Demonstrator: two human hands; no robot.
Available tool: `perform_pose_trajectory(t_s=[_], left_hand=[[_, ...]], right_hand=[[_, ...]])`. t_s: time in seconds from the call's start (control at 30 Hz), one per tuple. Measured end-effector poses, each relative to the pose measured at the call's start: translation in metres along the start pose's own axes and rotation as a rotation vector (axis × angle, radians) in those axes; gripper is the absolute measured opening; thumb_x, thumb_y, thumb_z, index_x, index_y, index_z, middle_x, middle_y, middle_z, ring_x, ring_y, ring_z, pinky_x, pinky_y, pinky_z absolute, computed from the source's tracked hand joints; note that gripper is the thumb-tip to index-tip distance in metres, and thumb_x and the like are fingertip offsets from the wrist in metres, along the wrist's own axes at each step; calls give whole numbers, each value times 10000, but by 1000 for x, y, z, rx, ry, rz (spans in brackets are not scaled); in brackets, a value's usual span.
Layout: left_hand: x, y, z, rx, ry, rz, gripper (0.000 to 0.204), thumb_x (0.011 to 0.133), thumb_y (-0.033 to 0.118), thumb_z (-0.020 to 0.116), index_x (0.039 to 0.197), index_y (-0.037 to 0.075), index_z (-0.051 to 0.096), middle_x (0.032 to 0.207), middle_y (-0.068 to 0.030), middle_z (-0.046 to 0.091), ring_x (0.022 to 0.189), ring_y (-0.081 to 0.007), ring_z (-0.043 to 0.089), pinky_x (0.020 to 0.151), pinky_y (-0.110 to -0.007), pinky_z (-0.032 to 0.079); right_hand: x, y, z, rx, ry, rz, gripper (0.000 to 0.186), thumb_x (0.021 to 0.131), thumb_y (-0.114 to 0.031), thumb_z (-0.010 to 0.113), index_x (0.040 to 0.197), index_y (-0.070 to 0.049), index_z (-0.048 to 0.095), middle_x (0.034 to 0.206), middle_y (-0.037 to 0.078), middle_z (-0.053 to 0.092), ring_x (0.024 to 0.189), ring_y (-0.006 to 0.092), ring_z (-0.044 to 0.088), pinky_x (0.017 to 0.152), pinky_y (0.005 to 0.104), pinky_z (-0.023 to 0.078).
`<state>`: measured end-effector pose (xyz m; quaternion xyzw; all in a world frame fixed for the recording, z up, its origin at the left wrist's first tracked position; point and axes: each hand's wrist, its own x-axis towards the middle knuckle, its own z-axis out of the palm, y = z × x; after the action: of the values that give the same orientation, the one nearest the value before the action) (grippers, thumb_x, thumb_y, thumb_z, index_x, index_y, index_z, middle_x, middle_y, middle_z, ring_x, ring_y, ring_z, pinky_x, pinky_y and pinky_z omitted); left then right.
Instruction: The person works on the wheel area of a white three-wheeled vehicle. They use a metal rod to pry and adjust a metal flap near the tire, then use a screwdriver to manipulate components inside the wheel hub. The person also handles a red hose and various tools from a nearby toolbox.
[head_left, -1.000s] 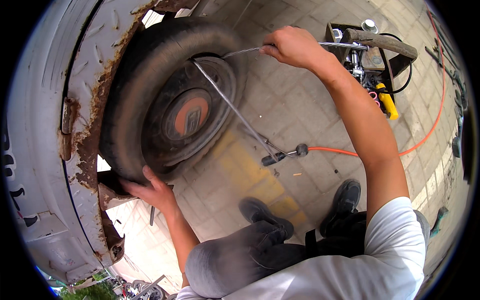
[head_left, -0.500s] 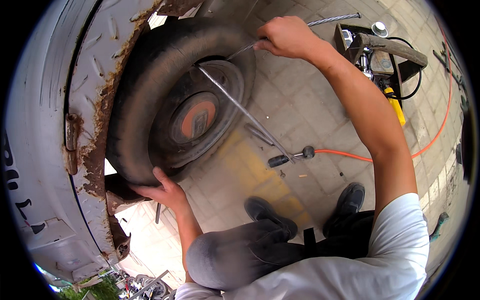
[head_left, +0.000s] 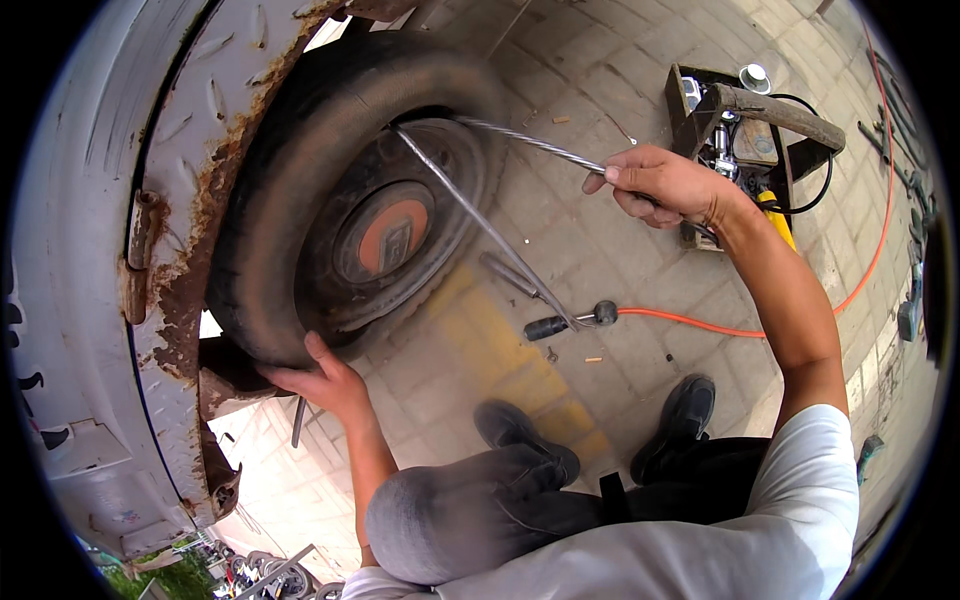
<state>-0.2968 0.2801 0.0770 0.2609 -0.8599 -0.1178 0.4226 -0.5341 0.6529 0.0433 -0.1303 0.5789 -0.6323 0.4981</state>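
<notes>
My right hand [head_left: 668,187] is wrapped round a twisted steel tire lever [head_left: 535,143], whose far end is lodged between the black tire [head_left: 262,240] and the rim [head_left: 462,240]. A second, smooth tire lever [head_left: 470,205] has its upper end wedged at the same edge and slants down to the right, held by no hand. My left hand [head_left: 325,382] presses on the lower part of the tire, thumb and fingers spread. Dust covers the wheel, and its round hub [head_left: 392,238] is reddish in the middle.
A rusty vehicle panel [head_left: 165,280] borders the wheel on the left. Beyond my right hand stands a tool box [head_left: 690,120] with a thick handle. On the paving lie a black-handled air tool [head_left: 548,327], its orange hose [head_left: 690,322] and a short metal bar [head_left: 508,273].
My right hand has swung the twisted lever to the right and down, gripping it closer to its outer end. My left hand stays on the tire, and the smooth lever remains wedged.
</notes>
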Motion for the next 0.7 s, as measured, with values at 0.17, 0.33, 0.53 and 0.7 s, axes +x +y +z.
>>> perform_pose_trajectory(t_s=[0.17,0.33,0.53,0.7], left_hand=[[-7,-1,-2,4,11,14,876,907,386,591,1405,-136,95,1411,-334,213,1313,-386,283,1082,-435,232],[-10,1,0,-19,9,14,850,916,354,581,1410,-128,86,1419,-329,204,1317,-374,280,1086,-428,221],[-9,-7,-4,-25,2,55,829,926,347,563,1408,-129,84,1409,-330,216,1308,-375,290,1081,-430,229],[-13,-15,0,-29,1,30,829,940,385,529,1386,-157,87,1383,-355,244,1278,-390,335,1065,-421,262]], right_hand=[[5,42,86,467,136,-58,317,999,-254,412,1086,34,512,574,-17,372,395,68,280,349,248,235],[55,97,174,432,456,-385,259,994,-255,433,948,-5,484,641,14,402,562,120,391,538,281,364],[172,130,246,155,861,-601,298,981,-283,467,873,-6,450,730,84,500,692,213,482,689,339,420],[186,87,228,93,409,-400,325,975,-302,473,912,10,541,788,94,609,740,201,560,715,343,448]])
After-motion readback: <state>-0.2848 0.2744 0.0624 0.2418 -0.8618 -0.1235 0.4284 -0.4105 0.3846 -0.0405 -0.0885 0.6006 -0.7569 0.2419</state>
